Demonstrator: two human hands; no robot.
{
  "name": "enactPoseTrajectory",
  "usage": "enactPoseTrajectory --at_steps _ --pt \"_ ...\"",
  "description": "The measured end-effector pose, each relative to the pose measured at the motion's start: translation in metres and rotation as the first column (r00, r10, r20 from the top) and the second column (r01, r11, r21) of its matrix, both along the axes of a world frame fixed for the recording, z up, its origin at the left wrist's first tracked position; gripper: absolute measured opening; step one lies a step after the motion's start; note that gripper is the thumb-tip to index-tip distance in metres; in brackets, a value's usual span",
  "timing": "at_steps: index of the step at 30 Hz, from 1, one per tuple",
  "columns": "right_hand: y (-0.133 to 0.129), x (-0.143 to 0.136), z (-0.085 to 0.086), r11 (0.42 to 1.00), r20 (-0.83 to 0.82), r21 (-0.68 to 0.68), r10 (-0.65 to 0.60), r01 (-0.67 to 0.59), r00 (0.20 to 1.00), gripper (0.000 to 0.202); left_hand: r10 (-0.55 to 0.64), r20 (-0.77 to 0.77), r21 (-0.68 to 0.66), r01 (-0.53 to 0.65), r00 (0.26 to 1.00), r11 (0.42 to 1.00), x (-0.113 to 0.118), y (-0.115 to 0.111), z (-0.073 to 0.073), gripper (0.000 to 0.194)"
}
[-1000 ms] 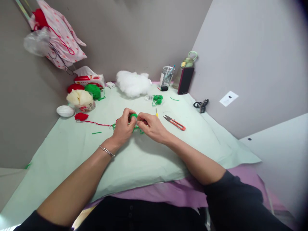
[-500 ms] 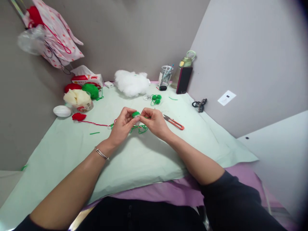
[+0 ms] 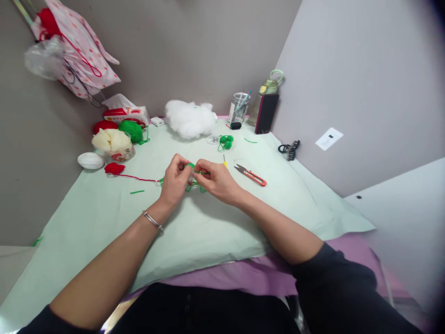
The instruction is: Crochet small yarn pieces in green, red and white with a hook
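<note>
Between my hands is a small green yarn piece point(image 3: 190, 165) with white stuffing point(image 3: 191, 175) showing below it, mostly covered by fingers. My left hand point(image 3: 174, 180) is closed around its left side. My right hand point(image 3: 216, 180) pinches at its right side; what sits in those fingertips is too small to make out. Loose green yarn point(image 3: 199, 188) lies in loops under the hands. A red yarn strand point(image 3: 139, 178) runs left to a small red yarn bundle point(image 3: 114, 169). Orange-handled thread snips point(image 3: 251, 175) lie right of my right hand, and a thin yellow-handled tool point(image 3: 225, 162) lies beyond it.
White stuffing in a heap point(image 3: 190, 119) sits at the back. Beside it are a clear cup point(image 3: 239, 109), a phone point(image 3: 267, 113) propped on a bottle point(image 3: 269, 87), and a green yarn bundle point(image 3: 226, 142). Yarn balls, a tub point(image 3: 120, 152) and a tissue box point(image 3: 127, 115) crowd the left.
Both hands have shifted slightly left and turned, and the fingers cover more of the green piece. The yellow-handled tool has come into view beyond my right hand.
</note>
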State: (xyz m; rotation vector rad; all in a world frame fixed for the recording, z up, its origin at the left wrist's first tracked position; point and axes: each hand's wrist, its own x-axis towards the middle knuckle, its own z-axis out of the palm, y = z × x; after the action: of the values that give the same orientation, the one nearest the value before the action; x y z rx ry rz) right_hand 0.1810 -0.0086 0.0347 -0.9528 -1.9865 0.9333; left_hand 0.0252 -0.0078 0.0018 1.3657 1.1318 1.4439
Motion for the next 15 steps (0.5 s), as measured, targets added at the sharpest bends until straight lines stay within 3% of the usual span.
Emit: enactPoseTrajectory --at_steps 8,15 --pt "0.016 0.008 -0.007 0.981 -0.049 0.002 -0.195 0.195 0.980 0.022 -0.168 0.083 -0.024 0.171 0.982 0.985 -0.005 -0.006 0.010 0.019" --pt "0.015 0.009 -0.006 0.988 -0.031 -0.008 -0.153 0.152 0.988 0.020 -0.146 0.052 0.019 0.145 0.988 0.989 -0.004 0.001 0.003 0.031"
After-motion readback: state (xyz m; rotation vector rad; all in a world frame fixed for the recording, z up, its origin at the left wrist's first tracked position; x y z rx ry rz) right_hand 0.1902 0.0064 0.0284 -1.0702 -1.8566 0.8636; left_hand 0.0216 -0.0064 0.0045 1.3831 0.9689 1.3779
